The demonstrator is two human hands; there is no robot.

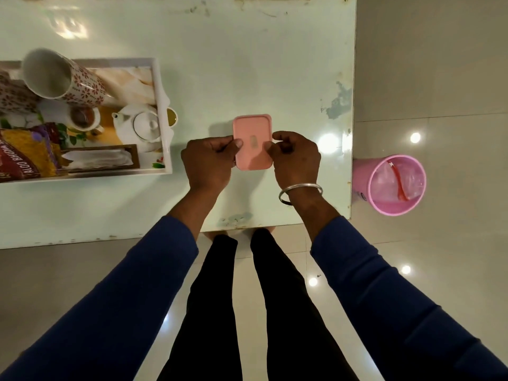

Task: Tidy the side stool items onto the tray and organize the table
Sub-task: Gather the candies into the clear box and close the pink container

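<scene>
White tray [162, 116] at tabletop [247, 64] left carries floral mug [63, 78] and snack packet [27, 155]. Centre: left hand [209, 160] and right hand [295, 158] pinch pink lidded box [252, 133] from both sides. Pink bin [390, 185] stands on floor, right.

White table [247, 64] bears tray [162, 105], pink box [251, 133].

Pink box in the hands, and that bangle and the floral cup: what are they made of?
Pink box: probably plastic, matte, moulded rounded corners. Bangle: looks like metal, silvery and shiny. Floral cup: likely glazed ceramic, glossy white inside.
</scene>
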